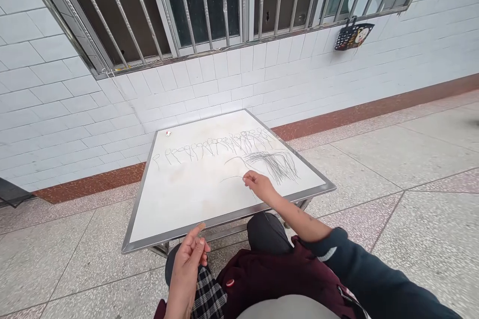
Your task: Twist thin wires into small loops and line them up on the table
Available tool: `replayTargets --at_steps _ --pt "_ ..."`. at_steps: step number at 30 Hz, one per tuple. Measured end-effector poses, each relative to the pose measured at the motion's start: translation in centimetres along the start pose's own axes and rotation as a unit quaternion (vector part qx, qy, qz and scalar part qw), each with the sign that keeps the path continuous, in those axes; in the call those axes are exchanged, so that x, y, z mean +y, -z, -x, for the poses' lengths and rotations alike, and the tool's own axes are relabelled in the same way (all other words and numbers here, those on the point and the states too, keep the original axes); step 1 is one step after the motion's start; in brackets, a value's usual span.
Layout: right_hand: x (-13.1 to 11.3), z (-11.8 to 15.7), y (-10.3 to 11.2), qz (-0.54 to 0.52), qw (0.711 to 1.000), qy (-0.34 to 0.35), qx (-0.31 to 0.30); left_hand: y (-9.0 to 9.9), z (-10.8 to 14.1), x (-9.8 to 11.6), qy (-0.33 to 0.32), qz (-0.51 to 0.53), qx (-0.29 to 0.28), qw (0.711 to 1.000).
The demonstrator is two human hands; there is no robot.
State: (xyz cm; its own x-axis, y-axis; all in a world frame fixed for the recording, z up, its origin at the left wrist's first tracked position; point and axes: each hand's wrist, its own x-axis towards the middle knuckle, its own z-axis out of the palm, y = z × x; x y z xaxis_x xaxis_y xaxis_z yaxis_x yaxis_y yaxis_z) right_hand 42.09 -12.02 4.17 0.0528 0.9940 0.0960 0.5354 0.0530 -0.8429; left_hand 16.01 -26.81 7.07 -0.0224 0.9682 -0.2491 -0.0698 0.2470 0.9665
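Note:
My right hand (258, 184) is over the white tabletop, thumb and fingertips pinched together on a thin dark strand (232, 178). Beside it, to the right, lies a loose bundle of long dark strands (275, 162). Farther back, several looped strands (211, 146) are laid out in a row across the table. At the near table edge is my left hand (191, 251), its index finger stretched out and its thumb apart. Something tan covers that index fingertip. Nothing can be made out in the left hand.
The white table (168, 214) has a grey metal rim and stands against a tiled wall (224, 84). A small white and red object (168, 133) lies at its far left corner. Window bars (202, 5) run above, and a dotted black bag (354, 36) hangs from them at the right.

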Motion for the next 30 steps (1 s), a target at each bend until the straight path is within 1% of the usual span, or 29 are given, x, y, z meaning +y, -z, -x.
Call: replayTargets --at_steps 4,8,12,16,18,19,21,22,25,28,30 --pt "2.1 -5.7 1.2 0.067 0.996 -0.045 0.031 0.4 -0.4 -1.2 0.013 0.000 -0.015 1.000" --pt "3.5 -9.1 0.7 0.122 0.989 -0.074 0.032 0.8 -0.9 -2.0 0.029 0.003 -0.003 1.000" --pt "4.8 -11.2 -0.2 0.153 0.984 -0.085 0.022 1.1 -1.4 -2.3 0.039 0.007 -0.002 0.999" --pt "5.8 -12.5 -0.4 0.168 0.982 -0.079 0.027 1.1 -1.8 -2.6 0.038 0.005 -0.004 0.999" --pt "6.0 -12.8 -0.5 0.171 0.982 -0.064 0.039 1.4 -2.2 -3.0 0.025 -0.013 -0.003 1.000" --pt "6.0 -12.7 -0.7 0.171 0.983 -0.053 0.047 1.6 -2.7 -3.2 0.010 -0.042 -0.002 0.999" --pt "5.8 -12.1 -1.7 0.169 0.984 -0.017 0.061 2.6 -4.1 -3.6 -0.032 -0.130 0.011 0.991" --pt "5.6 -11.5 -2.5 0.166 0.984 0.008 0.064 3.2 -5.2 -3.7 -0.061 -0.197 0.026 0.978" --pt "4.9 -9.0 -5.9 0.148 0.983 0.094 0.046 5.9 -9.4 -3.5 -0.101 -0.268 0.088 0.954" --pt "4.6 -6.6 -9.4 0.121 0.979 0.163 0.020 8.7 -14.6 -2.5 -0.150 -0.347 0.161 0.912" --pt "4.7 -5.6 -10.8 0.110 0.976 0.184 0.028 10.1 -18.0 -1.5 -0.180 -0.403 0.194 0.876"
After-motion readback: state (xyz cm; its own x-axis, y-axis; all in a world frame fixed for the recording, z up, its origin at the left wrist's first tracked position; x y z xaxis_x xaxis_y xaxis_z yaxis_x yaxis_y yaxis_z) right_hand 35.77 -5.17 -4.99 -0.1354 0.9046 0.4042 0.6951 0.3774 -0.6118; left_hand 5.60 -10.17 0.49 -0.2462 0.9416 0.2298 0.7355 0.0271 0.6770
